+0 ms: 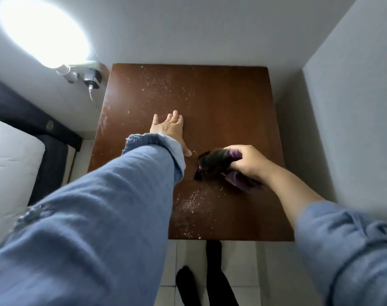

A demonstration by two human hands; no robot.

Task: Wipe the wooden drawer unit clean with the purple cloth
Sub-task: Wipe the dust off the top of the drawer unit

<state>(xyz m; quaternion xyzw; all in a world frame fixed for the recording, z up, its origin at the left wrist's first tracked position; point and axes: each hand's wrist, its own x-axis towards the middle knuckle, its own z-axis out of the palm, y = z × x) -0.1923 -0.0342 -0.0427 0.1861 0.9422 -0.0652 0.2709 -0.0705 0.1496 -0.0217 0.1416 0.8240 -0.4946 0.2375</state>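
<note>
I look down on the brown top of the wooden drawer unit [227,102]; its drawers are hidden from this angle. Pale crumbs and dust speckle the far left part and a patch near the front edge. My left hand [169,129] lies flat on the top, fingers spread, holding nothing. My right hand [246,163] grips the bunched purple cloth [216,165], which presses on the wood right of centre, its left end blurred.
White walls close in behind and to the right of the unit. A wall socket with a black charger [92,79] and a bright lamp [44,29] sit at the left. A bed with a white mattress [11,164] stands left. My dark-socked feet [210,272] stand on pale floor tiles.
</note>
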